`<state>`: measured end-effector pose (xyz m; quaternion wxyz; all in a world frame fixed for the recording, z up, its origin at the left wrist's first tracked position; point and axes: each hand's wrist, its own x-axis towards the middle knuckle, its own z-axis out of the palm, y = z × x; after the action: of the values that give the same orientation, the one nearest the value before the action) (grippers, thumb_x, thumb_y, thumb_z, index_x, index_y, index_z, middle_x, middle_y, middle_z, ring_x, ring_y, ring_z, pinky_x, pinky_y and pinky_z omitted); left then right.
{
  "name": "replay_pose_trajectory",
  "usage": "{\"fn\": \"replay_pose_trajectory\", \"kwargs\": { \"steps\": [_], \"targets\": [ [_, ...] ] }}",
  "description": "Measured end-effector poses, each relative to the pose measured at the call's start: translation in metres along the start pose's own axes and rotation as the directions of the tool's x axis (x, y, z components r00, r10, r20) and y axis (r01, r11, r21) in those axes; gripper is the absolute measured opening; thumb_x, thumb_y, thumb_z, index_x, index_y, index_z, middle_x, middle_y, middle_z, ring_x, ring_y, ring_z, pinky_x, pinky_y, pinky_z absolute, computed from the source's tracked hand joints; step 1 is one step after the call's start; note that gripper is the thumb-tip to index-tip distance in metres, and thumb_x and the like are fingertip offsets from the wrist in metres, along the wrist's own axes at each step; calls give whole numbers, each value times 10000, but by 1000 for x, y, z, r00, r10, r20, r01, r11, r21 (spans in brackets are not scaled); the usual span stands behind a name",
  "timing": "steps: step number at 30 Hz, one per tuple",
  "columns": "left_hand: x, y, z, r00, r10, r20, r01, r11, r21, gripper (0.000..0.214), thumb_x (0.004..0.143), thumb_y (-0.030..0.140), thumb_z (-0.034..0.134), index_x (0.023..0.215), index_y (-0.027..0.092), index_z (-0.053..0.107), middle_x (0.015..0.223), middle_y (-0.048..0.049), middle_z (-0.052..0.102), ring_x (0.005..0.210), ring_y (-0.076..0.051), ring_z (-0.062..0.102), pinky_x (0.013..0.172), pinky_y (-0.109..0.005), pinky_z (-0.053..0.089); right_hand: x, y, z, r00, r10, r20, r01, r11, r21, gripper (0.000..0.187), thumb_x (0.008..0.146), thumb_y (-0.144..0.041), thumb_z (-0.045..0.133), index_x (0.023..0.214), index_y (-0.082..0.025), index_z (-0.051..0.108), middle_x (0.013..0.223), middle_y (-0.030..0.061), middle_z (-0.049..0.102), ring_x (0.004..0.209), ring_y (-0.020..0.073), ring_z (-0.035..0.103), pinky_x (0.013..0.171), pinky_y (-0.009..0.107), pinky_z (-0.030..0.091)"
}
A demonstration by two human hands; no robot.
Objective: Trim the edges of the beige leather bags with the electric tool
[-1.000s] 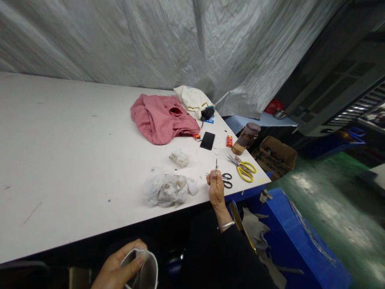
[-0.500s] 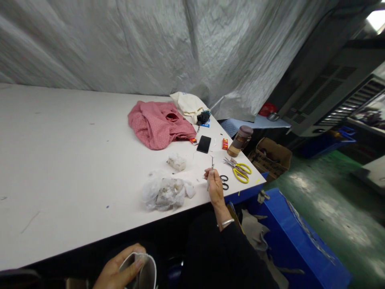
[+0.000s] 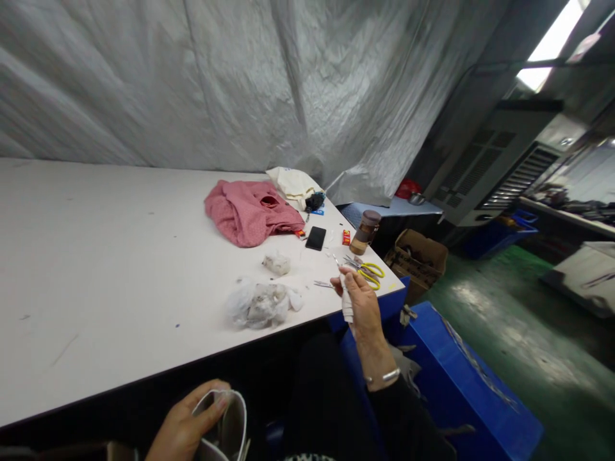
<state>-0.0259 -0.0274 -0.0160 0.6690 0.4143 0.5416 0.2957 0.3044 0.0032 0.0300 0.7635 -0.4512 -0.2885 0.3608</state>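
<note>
My right hand (image 3: 361, 306) is raised just off the near right corner of the white table (image 3: 96, 256), fingers closed round a thin metal tool with a white strip hanging from it. My left hand (image 3: 185, 426) is low at the bottom edge, below the table, gripping a curved grey-white piece (image 3: 230, 426). A crumpled clear plastic bag (image 3: 262, 304) lies on the table left of my right hand. Yellow-handled scissors (image 3: 368, 273) lie just beyond my right hand.
On the table's far right lie a pink cloth (image 3: 250, 211), a cream bag (image 3: 294, 181), a black phone (image 3: 316, 237), a small red box (image 3: 346, 237) and a brown jar (image 3: 365, 232). A blue bin (image 3: 461, 378) and a cardboard box (image 3: 418, 256) stand on the green floor.
My right hand has lifted off the table with the thin tool and drawn back toward me. The camera has tilted up and right. My left hand has stayed put.
</note>
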Motion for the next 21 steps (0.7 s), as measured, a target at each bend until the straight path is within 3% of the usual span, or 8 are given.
{"fn": "replay_pose_trajectory", "kwargs": {
  "steps": [3,5,8,11,14,17,18,21],
  "targets": [
    [-3,0,2,999,33,-13,-32,999,39,496,589,588,865,806,163,725,709,-31,698,671,-217,609,642,-300,497,-18,-19,-3,997,32,71,-44,983,180,350,841,-385,774,1149,-221,756,1023,63,792,958,189,738,789,287,577],
    [-9,-1,5,994,109,-25,-107,992,60,419,637,528,845,785,158,716,726,-31,695,686,-206,605,659,-293,492,-34,-31,-5,995,26,91,-50,961,273,399,750,-247,811,1145,-255,756,1084,19,787,1008,159,731,811,249,583],
    [-18,-5,12,967,249,-60,-244,967,74,285,684,409,801,759,157,690,694,-12,649,667,-171,562,637,-265,455,-57,-42,-8,998,20,52,-33,960,279,483,624,-103,857,1075,-250,769,1019,-36,794,998,107,728,824,173,574],
    [-22,-8,17,956,290,-54,-285,955,80,224,718,362,757,751,159,667,658,4,598,631,-149,521,603,-252,415,-77,-41,-8,997,69,33,-75,968,240,385,733,-414,894,1022,-195,765,928,4,798,898,122,748,802,207,596],
    [-27,-7,22,955,296,-34,-292,952,90,197,724,332,744,739,152,663,657,0,593,635,-144,512,608,-252,405,-102,-34,-2,997,71,39,-75,991,112,418,845,-599,768,932,-191,737,727,11,767,693,133,739,632,208,578],
    [-33,-2,27,945,326,20,-325,933,154,185,753,321,733,741,144,679,662,-3,598,638,-140,506,616,-253,399,-129,-20,8,972,98,214,-69,988,-138,434,973,-590,613,1198,-226,682,742,33,783,612,167,735,524,229,534],
    [-35,0,28,941,336,43,-338,924,180,180,763,318,729,747,143,685,668,-4,604,642,-141,510,621,-254,402,-137,-15,11,950,126,287,-59,972,-229,427,1001,-568,579,1262,-238,656,788,41,795,638,178,747,552,249,553],
    [-39,3,29,930,352,106,-367,897,247,149,778,293,725,780,145,705,706,-15,642,670,-151,543,649,-260,427,-152,2,20,852,185,490,43,908,-418,298,998,-468,622,1188,-252,699,1063,71,797,952,215,767,813,319,594]
  ]
}}
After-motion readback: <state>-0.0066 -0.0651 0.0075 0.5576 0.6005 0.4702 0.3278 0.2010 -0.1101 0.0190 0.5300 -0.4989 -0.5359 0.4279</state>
